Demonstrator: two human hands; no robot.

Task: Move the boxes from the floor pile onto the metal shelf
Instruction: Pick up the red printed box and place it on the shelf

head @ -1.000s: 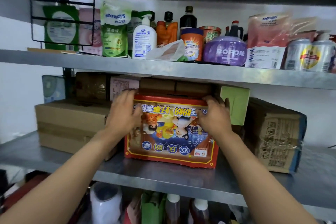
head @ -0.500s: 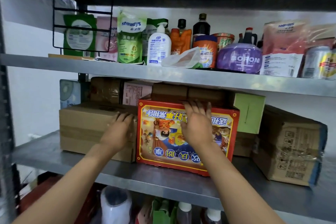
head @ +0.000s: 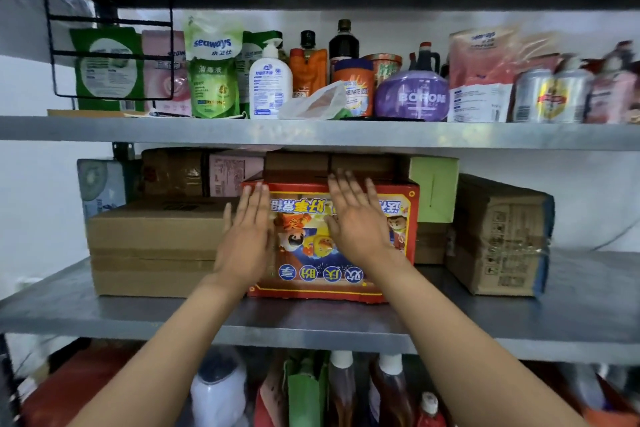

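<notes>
With the red printed box [head: 341, 243] sat on the metal shelf [head: 311, 322] and both flat, unclenched hands, left hand [head: 247, 239] and right hand [head: 356, 222], pressed on its front, it's best pushed evenly so it's kept square.

- Printed box [head: 346, 243] stands on the metal shelf [head: 311, 322] — between a flat carton [head: 156, 246] on its left and a taped carton [head: 498, 236] on its right.
- More cartons [head: 329, 166] sit behind it.
</notes>
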